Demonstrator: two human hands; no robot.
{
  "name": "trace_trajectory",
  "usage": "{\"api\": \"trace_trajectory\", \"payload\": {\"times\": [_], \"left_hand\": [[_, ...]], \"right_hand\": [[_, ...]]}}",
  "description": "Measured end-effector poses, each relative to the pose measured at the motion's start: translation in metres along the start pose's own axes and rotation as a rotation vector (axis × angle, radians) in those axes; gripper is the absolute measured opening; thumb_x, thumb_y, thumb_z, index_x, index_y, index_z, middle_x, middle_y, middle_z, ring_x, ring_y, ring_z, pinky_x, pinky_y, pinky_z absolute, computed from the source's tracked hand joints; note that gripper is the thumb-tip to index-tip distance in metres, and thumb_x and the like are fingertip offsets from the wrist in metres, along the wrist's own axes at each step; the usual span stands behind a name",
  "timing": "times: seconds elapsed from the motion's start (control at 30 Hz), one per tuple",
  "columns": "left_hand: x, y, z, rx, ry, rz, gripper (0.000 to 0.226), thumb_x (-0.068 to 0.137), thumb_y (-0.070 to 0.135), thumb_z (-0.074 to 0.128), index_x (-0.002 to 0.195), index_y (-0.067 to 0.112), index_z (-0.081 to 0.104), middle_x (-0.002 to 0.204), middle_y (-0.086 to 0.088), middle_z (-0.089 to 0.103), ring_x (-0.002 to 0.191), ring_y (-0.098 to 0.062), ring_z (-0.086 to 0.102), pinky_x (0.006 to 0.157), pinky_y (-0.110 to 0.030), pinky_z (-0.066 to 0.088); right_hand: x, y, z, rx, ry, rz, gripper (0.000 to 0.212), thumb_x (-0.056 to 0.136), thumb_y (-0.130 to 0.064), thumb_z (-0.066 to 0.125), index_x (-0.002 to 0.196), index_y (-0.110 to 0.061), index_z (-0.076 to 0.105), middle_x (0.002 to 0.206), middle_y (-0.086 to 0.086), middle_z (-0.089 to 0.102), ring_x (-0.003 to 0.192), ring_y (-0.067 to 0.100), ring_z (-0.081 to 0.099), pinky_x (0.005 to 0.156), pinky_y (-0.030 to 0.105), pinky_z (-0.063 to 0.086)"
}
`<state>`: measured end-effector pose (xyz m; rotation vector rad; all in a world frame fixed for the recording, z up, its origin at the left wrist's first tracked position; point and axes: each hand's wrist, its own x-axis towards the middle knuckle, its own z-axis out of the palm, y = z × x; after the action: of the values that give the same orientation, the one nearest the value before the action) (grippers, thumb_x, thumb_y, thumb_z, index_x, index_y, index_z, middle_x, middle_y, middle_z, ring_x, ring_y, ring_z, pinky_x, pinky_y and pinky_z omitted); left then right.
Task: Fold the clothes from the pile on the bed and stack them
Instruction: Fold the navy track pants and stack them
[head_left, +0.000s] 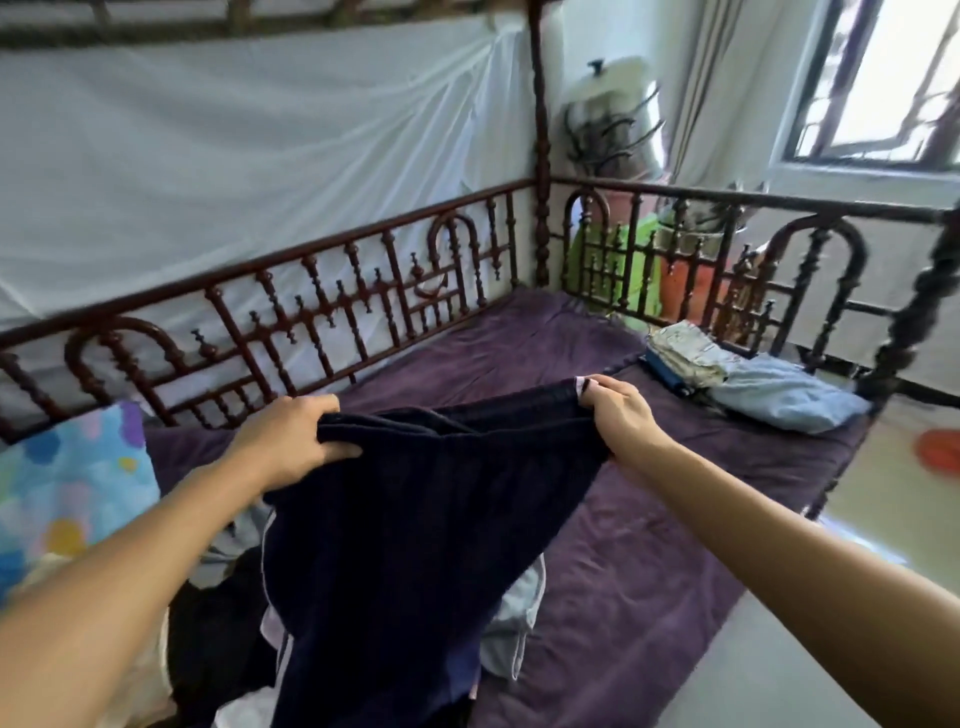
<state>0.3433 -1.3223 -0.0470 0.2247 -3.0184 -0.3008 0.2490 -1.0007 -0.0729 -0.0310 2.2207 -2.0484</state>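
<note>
A dark navy garment is held up by its upper edge above the near left part of the bed. It is stretched between the two hands and hangs down over the pile of unfolded clothes heaped at the near left corner. The left hand is clamped on one end of that edge, fingers curled over a bunched handful of cloth with the thumb beneath. The right hand pinches the other end, fingers closed together on the cloth, where a pale trim shows. The lower part of the garment runs out of view at the bottom, so its kind cannot be told for sure, though pale piping along one seam suggests sports trousers or shorts. The step in hand is judged to be the spreading-out before the first fold. It would be done well if the edge were drawn taut and level and the bunch under the left hand were let out to a corner grip like the right's. The cloth could then be given a shake so that it hangs flat. After that it should be carried clear of the pile and laid on the bare purple cover in the middle of the bed, seams matched, before any fold is made. The folded stack sits at the right edge, toward the near corner, close by the wooden rail. A patterned pillow lies along the left edge.
</note>
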Motion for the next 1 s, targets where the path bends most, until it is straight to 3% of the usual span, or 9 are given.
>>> {"api": "trace_trajectory", "payload": {"times": [0.1,0.23,0.4,0.47,0.53,0.7,0.77,0.87,1.0], "left_hand": [[0.008,0.02,-0.034,-0.014,0.013,0.055,0.028,0.072,0.05,0.076,0.07,0.03,0.056,0.071,0.004,0.06,0.07,-0.016,0.058,0.063,-0.037,0.048],[0.023,0.034,-0.092,0.002,0.175,0.076,0.023,0.071,0.039,0.08,0.068,0.027,0.06,0.066,0.002,0.06,0.069,-0.023,0.059,0.063,-0.036,0.045],[0.035,0.052,-0.166,0.033,0.375,0.034,0.023,0.078,0.038,0.074,0.076,0.018,0.062,0.071,-0.005,0.059,0.073,-0.029,0.056,0.065,-0.04,0.046],[0.033,0.06,-0.189,0.033,0.469,0.016,0.019,0.083,0.035,0.069,0.081,0.02,0.058,0.079,-0.005,0.056,0.079,-0.03,0.053,0.065,-0.037,0.039],[0.028,0.064,-0.207,0.077,0.546,-0.021,0.012,0.088,0.032,0.064,0.088,0.023,0.055,0.084,-0.005,0.053,0.081,-0.029,0.05,0.066,-0.036,0.036],[0.003,0.056,-0.252,0.15,0.718,-0.116,0.004,0.089,0.019,0.055,0.092,0.019,0.052,0.087,-0.009,0.053,0.086,-0.035,0.054,0.067,-0.037,0.036],[-0.008,0.047,-0.27,0.169,0.799,-0.122,0.011,0.088,0.018,0.054,0.098,0.014,0.055,0.092,-0.017,0.057,0.092,-0.041,0.057,0.069,-0.04,0.041],[-0.022,0.038,-0.292,0.208,0.909,-0.134,0.015,0.087,0.015,0.051,0.099,0.005,0.054,0.097,-0.026,0.059,0.093,-0.046,0.057,0.07,-0.045,0.043],[-0.03,0.029,-0.323,0.206,1.029,-0.29,0.022,0.09,0.013,0.048,0.108,0.003,0.053,0.108,-0.028,0.059,0.103,-0.048,0.055,0.082,-0.052,0.044]], "right_hand": [[-0.02,-0.034,-0.025,-0.018,-0.051,-0.086,0.022,0.087,-0.001,0.041,0.073,-0.008,0.056,0.065,0.008,0.052,0.055,0.016,0.047,0.04,0.014,0.032],[-0.036,-0.069,-0.057,-0.176,-0.074,-0.193,0.038,0.093,-0.013,0.047,0.055,-0.014,0.048,0.04,-0.008,0.042,0.035,0.006,0.038,0.036,0.016,0.026],[-0.041,-0.136,-0.06,-0.158,-0.109,-0.319,0.037,0.092,-0.02,0.05,0.056,-0.016,0.048,0.049,-0.004,0.043,0.041,0.007,0.041,0.042,0.018,0.031],[-0.037,-0.165,-0.053,-0.08,-0.081,-0.352,0.032,0.093,-0.022,0.051,0.066,-0.007,0.06,0.058,0.002,0.056,0.052,0.01,0.055,0.05,0.021,0.044],[-0.034,-0.193,-0.044,-0.055,-0.056,-0.385,0.036,0.093,-0.029,0.052,0.086,0.003,0.068,0.077,0.011,0.064,0.072,0.021,0.063,0.069,0.039,0.056],[-0.057,-0.261,-0.03,-0.279,-0.258,-0.574,0.055,0.073,-0.06,0.072,0.109,-0.019,0.064,0.104,0.002,0.069,0.093,0.016,0.069,0.084,0.037,0.057],[-0.07,-0.284,-0.023,-0.342,-0.234,-0.681,0.058,0.066,-0.046,0.084,0.113,-0.019,0.063,0.106,0.001,0.068,0.091,0.017,0.069,0.081,0.036,0.058],[-0.09,-0.314,-0.005,-0.133,-0.25,-0.785,0.028,0.079,-0.018,0.078,0.103,-0.008,0.068,0.096,0.008,0.073,0.083,0.019,0.073,0.073,0.034,0.059],[-0.118,-0.346,0.018,0.108,-0.367,-0.819,0.017,0.086,-0.012,0.071,0.097,0.0,0.067,0.081,0.009,0.075,0.077,0.023,0.073,0.065,0.031,0.058]]}}
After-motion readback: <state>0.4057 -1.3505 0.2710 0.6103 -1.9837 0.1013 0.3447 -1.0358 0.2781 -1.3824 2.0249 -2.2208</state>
